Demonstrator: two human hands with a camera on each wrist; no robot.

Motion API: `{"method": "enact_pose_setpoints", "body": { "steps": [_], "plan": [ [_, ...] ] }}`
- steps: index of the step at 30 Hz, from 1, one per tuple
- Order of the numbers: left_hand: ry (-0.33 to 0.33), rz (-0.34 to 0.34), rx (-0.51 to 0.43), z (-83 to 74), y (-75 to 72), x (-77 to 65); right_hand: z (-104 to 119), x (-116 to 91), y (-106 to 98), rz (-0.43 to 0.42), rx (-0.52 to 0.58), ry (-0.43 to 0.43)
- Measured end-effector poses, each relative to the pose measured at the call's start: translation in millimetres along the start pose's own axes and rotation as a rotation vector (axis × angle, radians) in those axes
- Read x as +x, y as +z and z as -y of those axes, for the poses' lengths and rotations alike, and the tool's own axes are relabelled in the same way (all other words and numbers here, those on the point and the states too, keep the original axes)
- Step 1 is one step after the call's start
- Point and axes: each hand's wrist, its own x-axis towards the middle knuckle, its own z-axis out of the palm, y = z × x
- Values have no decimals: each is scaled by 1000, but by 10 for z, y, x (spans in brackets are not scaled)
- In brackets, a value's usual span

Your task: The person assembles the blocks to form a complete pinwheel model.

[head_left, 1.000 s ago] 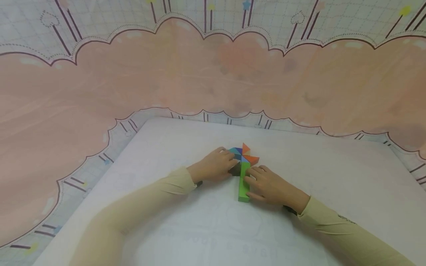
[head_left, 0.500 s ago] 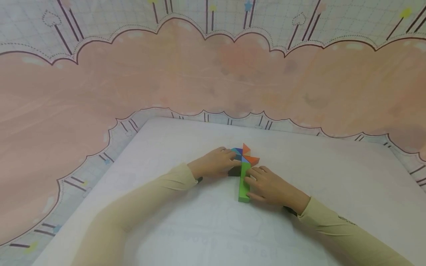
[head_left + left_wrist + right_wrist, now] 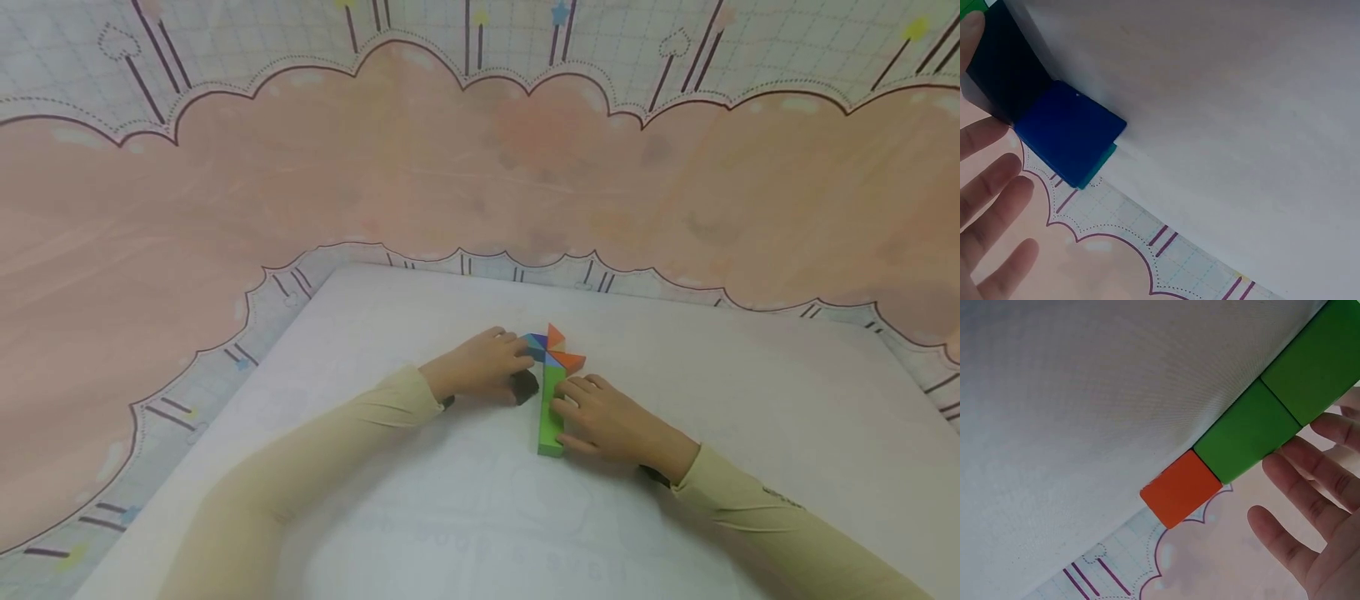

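Observation:
On the white tabletop lies a pinwheel of triangular blocks, with orange (image 3: 568,362) and blue (image 3: 537,341) pieces. Two green blocks (image 3: 551,412) run end to end from it toward the person. My right hand (image 3: 609,417) rests its fingertips along the right side of the green pieces, fingers fairly straight. At the pinwheel's left side is my left hand (image 3: 480,362). In the left wrist view, its thumb (image 3: 971,37) and a fingertip touch a dark-faced block (image 3: 1007,62) beside a blue block (image 3: 1072,131); the other fingers are spread. Part of the pinwheel's left side is hidden by that hand.
The white tabletop (image 3: 450,500) reaches out around the blocks. Behind it hangs a peach cloth (image 3: 480,167) with scalloped cloud outlines. A dark object (image 3: 525,387) shows beneath the left hand, close to the green blocks.
My left hand has drawn back slightly to the left, and its thumb has pulled away from the green blocks. The right hand and the blocks look almost unmoved.

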Motion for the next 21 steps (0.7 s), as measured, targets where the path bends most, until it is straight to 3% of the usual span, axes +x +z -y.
{"method": "enact_pose_setpoints", "body": {
  "steps": [8,21],
  "plan": [
    [13,-8,24,-49,-1,63,1,0,-6,-10,-5,-7],
    [-63,97,69,-11,-20,26,3,3,-11,2,-3,1]
  ]
}}
